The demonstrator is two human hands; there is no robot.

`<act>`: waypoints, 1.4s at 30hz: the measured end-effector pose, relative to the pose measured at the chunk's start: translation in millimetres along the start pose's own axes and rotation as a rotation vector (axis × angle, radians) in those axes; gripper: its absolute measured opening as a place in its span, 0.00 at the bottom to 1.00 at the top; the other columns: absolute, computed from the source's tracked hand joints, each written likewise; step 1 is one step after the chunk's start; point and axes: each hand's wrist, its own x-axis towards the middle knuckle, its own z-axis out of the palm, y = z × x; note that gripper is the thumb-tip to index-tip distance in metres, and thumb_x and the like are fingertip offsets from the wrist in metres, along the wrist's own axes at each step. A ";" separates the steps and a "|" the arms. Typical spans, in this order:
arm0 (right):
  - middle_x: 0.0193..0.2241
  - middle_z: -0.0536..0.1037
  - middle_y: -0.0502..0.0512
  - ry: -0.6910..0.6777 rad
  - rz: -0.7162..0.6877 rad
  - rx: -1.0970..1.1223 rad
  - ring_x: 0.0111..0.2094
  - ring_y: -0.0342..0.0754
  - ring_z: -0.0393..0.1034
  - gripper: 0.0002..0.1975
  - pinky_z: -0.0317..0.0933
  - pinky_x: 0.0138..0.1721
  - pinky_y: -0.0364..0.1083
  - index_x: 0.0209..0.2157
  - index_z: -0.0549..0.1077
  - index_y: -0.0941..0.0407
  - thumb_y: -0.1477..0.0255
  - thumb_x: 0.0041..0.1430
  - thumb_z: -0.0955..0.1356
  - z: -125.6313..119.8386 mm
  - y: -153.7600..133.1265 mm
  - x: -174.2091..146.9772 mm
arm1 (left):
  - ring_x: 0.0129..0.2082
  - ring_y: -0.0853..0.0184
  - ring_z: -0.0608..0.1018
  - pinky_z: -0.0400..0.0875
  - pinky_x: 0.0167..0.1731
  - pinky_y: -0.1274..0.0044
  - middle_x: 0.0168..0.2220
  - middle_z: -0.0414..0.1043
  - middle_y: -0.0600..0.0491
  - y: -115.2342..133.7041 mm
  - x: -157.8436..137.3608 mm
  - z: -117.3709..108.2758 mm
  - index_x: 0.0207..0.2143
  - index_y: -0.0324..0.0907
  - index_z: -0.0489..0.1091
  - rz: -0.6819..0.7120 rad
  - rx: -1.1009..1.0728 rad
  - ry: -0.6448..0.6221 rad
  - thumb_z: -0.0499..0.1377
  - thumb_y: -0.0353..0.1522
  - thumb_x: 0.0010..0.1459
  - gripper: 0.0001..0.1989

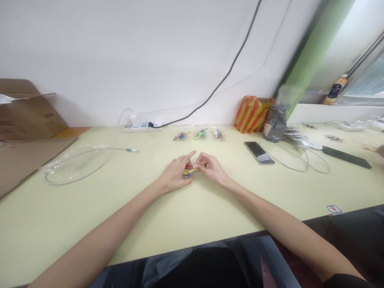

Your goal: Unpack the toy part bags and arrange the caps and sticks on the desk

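Note:
A small clear plastic bag of colored pieces, red, yellow and blue, lies on the pale table between my hands. My left hand curves around the bag's left side, with its thumb and fingers against it. My right hand is closed in a pinch at the bag's right end. What exactly the pieces are is too small to make out. Farther back, three similar bags lie in a row: one with blue and red pieces, one mostly green, and one of mixed colors.
A power strip with a black cable runs along the wall. At left are a cardboard box and a coiled cable. To the right are a phone, a striped bag, a grey pouch and another person's hand.

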 end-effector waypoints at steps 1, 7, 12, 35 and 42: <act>0.29 0.80 0.53 0.023 -0.020 -0.035 0.33 0.48 0.75 0.17 0.64 0.35 0.45 0.28 0.68 0.54 0.57 0.55 0.74 0.2 0.4 0.2 | 0.53 0.57 0.76 0.68 0.56 0.64 0.54 0.71 0.49 1.2 -0.3 -0.2 0.72 0.50 0.46 0.007 -0.007 -0.003 0.60 0.31 0.54 0.45; 0.36 0.83 0.58 -0.001 -0.070 -0.192 0.42 0.54 0.73 0.18 0.64 0.42 0.48 0.32 0.80 0.53 0.54 0.63 0.68 -9.7 -4.4 1.3 | 0.50 0.57 0.76 0.69 0.54 0.64 0.50 0.71 0.50 3.5 -0.5 -0.2 0.71 0.51 0.47 -0.021 -0.020 0.044 0.61 0.31 0.55 0.44; 0.48 0.78 0.60 0.299 -0.124 -0.201 0.48 0.51 0.71 0.17 0.64 0.45 0.47 0.47 0.75 0.54 0.58 0.70 0.62 -19.9 -9.7 2.4 | 0.45 0.62 0.74 0.72 0.47 0.69 0.45 0.67 0.51 2.9 2.6 -3.5 0.67 0.52 0.52 -0.121 -0.222 0.398 0.60 0.34 0.58 0.36; 0.38 0.82 0.57 0.122 0.275 0.390 0.33 0.47 0.76 0.29 0.70 0.34 0.46 0.61 0.68 0.56 0.65 0.59 0.72 4.2 -17.1 -4.4 | 0.69 0.56 0.60 0.50 0.71 0.58 0.65 0.58 0.46 19.3 1.3 4.7 0.61 0.50 0.59 -0.086 -0.688 0.596 0.63 0.38 0.61 0.27; 0.40 0.84 0.56 0.070 -0.015 0.281 0.40 0.51 0.78 0.23 0.69 0.45 0.50 0.55 0.67 0.51 0.56 0.64 0.69 -13.2 -19.9 -2.0 | 0.54 0.52 0.78 0.72 0.55 0.61 0.55 0.75 0.41 -0.2 4.6 4.4 0.64 0.42 0.62 -0.186 -0.973 0.159 0.66 0.45 0.60 0.35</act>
